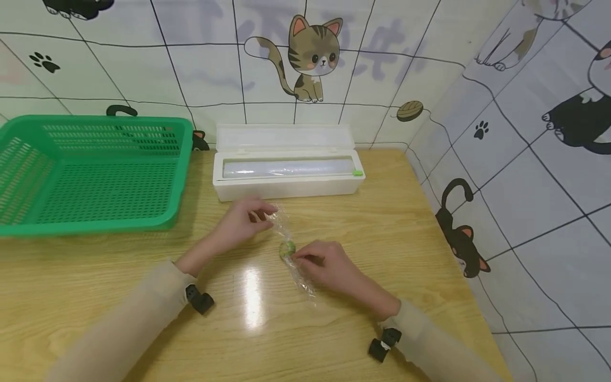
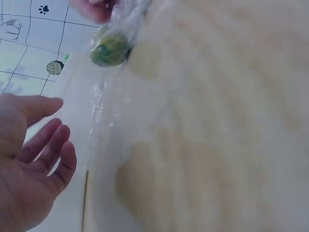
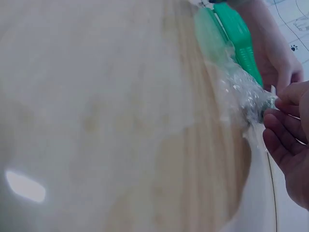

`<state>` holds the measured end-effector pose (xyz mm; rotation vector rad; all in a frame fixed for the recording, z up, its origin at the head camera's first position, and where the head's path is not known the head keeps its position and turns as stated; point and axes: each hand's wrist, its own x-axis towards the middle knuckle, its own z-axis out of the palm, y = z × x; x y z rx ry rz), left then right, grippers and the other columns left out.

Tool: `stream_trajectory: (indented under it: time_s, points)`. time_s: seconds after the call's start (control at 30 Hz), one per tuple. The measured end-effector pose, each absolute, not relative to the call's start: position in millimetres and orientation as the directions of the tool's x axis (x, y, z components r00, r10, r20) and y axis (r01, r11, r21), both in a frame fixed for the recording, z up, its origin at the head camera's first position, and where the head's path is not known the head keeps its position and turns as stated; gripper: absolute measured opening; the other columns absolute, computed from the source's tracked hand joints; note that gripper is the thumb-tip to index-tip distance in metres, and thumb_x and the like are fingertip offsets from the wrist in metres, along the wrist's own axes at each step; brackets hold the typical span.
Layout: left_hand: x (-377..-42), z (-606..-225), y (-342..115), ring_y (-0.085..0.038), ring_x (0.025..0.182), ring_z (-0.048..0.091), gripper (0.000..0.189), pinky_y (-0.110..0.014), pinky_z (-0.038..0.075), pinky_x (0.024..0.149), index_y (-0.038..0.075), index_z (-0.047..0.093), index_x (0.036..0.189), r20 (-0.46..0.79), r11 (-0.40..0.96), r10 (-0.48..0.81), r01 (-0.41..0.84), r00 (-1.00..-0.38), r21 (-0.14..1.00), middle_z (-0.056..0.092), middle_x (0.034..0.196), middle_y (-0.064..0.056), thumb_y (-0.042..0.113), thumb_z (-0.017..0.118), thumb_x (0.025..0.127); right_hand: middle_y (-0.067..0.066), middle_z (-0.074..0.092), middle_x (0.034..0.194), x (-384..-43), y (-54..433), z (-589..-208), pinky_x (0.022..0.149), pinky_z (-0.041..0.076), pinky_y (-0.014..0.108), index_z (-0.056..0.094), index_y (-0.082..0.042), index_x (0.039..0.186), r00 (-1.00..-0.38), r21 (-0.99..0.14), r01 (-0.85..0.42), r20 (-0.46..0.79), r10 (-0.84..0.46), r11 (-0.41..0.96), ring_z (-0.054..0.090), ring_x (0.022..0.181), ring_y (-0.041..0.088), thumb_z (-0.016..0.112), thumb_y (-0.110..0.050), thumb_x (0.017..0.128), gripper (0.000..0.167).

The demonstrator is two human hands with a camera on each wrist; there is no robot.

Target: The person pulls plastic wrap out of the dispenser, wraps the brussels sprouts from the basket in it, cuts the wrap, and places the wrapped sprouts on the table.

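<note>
A small round green thing (image 1: 288, 248) lies wrapped in clear plastic wrap (image 1: 302, 278), whose crinkled tails stretch out to both sides over the wooden table. My right hand (image 1: 331, 265) pinches the wrap right beside the green ball between thumb and fingertips; in the right wrist view these fingers (image 3: 280, 130) are bent in at the bundle. By the upper tail is my left hand (image 1: 241, 223). Its thumb and fingers (image 2: 60, 154) are loosely bent and apart in the left wrist view, with nothing between them. The ball looks yellowish green through the film (image 2: 110, 50).
Behind the hands stands a long white dispenser box (image 1: 291, 188), lid raised, with a roll of plastic wrap (image 1: 286, 168) inside and a small green slider (image 1: 357, 173). A green plastic basket (image 1: 183, 185) is at the left. Cat-patterned walls (image 1: 382, 74) border the table (image 1: 382, 228) behind and at right.
</note>
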<state>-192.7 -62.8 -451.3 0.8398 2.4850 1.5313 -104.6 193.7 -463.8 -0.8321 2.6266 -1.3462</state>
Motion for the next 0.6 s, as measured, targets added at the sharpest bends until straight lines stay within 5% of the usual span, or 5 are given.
stream_trajectory:
  time_s: [0.3,0.6]
  points:
    - [-172,-456,-58,-0.016,0.063,0.061,0.011,-0.023,0.05,0.056,0.002,0.08,0.095,-0.087,0.396,0.442,0.107,-0.893,0.912,0.072,0.077,-0.006,0.012,0.077,0.091,0.001,0.078,0.099,-129,194,-460,0.082,0.059,0.028,0.081,-0.007,0.105,-0.951,-0.795,-0.19,0.004,-0.308,0.576,0.071,0.092,0.012,0.076,-0.014,0.094,0.013]
    - [-164,-460,-49,-0.016,0.054,0.06,0.015,-0.026,0.052,0.052,0.001,0.08,0.099,-0.201,0.363,0.488,-0.012,-0.849,0.932,0.069,0.067,-0.009,0.015,0.076,0.094,0.001,0.076,0.088,-145,186,-450,0.067,0.057,0.028,0.079,-0.004,0.108,-0.935,-0.829,0.008,-0.204,-0.289,0.559,0.067,0.076,0.013,0.073,-0.02,0.097,0.021]
